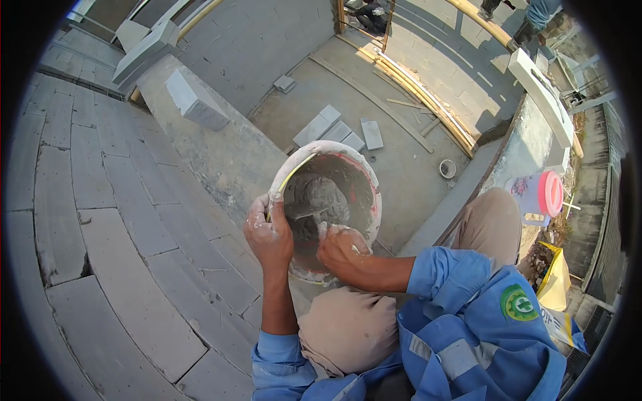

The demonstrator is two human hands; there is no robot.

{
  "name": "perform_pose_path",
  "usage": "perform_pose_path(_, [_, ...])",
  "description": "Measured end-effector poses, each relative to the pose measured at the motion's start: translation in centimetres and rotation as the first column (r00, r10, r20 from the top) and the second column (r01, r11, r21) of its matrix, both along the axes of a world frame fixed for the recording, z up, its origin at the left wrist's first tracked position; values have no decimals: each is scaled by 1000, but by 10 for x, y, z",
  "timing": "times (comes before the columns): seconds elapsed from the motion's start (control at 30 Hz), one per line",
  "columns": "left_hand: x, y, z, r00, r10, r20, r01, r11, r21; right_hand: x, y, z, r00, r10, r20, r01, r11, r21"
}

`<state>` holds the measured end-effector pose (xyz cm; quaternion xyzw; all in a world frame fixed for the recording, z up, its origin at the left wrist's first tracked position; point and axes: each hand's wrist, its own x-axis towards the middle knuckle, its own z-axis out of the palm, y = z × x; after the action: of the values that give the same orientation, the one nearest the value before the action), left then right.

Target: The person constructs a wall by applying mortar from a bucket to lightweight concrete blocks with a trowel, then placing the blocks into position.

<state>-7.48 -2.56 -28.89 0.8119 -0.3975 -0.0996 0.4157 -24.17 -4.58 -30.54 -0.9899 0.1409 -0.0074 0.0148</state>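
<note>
One bucket with one grey lump inside is just past one knee. The left hand's fingers pinch its rim. I cannot tell what the right hand's curled fingers hold

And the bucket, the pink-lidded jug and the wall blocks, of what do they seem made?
Bucket: probably plastic, matt under grey smears, reddish patches showing through. Jug: likely plastic, smooth, with cloudy body. Wall blocks: perhaps lightweight concrete, matt pale grey, edges chipped.
</note>
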Motion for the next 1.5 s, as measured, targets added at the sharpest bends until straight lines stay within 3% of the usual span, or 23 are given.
perform_pose_path(0.07, [5, -1, -1, 998, -20, 59, 17, 998, 59, -9, 10, -3, 995, 79, 67, -76, 996, -44])
perform_pose_path(0.13, [4, -2, 2, 1000, -1, 10, 0, 999, 48, -8, 11, -13, 965, 66, -254, 12, 955, 297])
perform_pose_path(0.27, [7, 1, -2, 998, 46, 30, -48, 998, 49, -28, -31, 13, 975, -38, -218, 122, 915, 385])
perform_pose_path(0.33, [8, 4, 0, 999, 52, 3, -52, 997, 62, -26, -47, 28, 956, -270, -115, 290, 930, 226])
perform_pose_path(0.47, [6, -2, -1, 996, -6, 91, 5, 1000, 2, 7, -76, 4, 925, -367, -100, 377, 921, 96])
perform_pose_path(0.53, [6, -6, 2, 995, 3, 104, -6, 999, 34, 16, -67, -4, 960, -131, -245, 136, 991, 1])
perform_pose_path(0.57, [5, -7, 3, 994, 18, 112, -25, 998, 61, 9, -52, -19, 958, -133, -253, 138, 990, 2])
perform_pose_path(0.63, [4, -11, 4, 993, 9, 116, -18, 997, 78, -11, -21, -47, 998, -54, 40, 60, 979, -193])
perform_pose_path(0.67, [5, -13, 5, 991, -6, 133, -9, 994, 105, -15, -16, -45, 998, -56, 39, 63, 977, -204])
perform_pose_path(0.73, [-1, -18, 9, 994, -9, 113, -3, 994, 110, -20, -13, -38, 943, -98, -319, 130, 988, 80])
perform_pose_path(0.87, [-18, -24, 10, 991, -20, 133, 1, 989, 145, -38, -43, -20, 967, -78, -242, 134, 965, 227])
perform_pose_path(0.97, [-22, -25, 19, 994, -40, 104, 23, 987, 156, -38, -62, 11, 958, -212, -192, 261, 923, 282])
perform_pose_path(1.03, [-18, -23, 16, 992, -29, 122, 9, 987, 163, -32, -83, 21, 954, -287, -87, 292, 955, 58])
perform_pose_path(1.07, [-17, -21, 15, 991, -15, 136, -8, 986, 168, -31, -94, 18, 955, -284, -89, 290, 955, 62])
perform_pose_path(1.13, [-17, -17, 13, 993, -10, 116, -8, 987, 158, -30, -108, 2, 902, -269, -337, 374, 877, 302])
perform_pose_path(1.17, [-15, -14, 12, 995, -11, 102, -3, 990, 140, -32, -104, -7, 904, -259, -340, 367, 878, 306])
perform_pose_path(1.23, [-25, -10, 9, 993, 0, 115, -13, 994, 109, -40, -91, -28, 864, -223, -452, 460, 716, 526])
perform_pose_path(1.27, [-29, -8, 6, 992, 2, 126, -12, 997, 76, -42, -85, -43, 865, -211, -455, 453, 717, 529])
perform_pose_path(1.33, [-31, -7, 9, 994, 9, 111, -16, 998, 59, -49, -67, -63, 881, -223, -417, 472, 370, 800])
perform_pose_path(1.37, [-33, -11, 10, 995, 8, 98, -10, 1000, 20, -51, -60, -64, 876, -234, -422, 482, 368, 795])
perform_pose_path(1.43, [-36, -15, 8, 995, -28, 94, 25, 999, 34, -46, -49, -55, 731, -319, -603, 583, -167, 795])
perform_pose_path(1.47, [-36, -16, 9, 993, -51, 103, 46, 998, 53, -46, -44, -54, 729, -332, -599, 581, -162, 797])
perform_pose_path(1.5, [-37, -17, 9, 993, -54, 106, 50, 998, 41, -45, -40, -53, 728, -311, -611, 550, -266, 792])
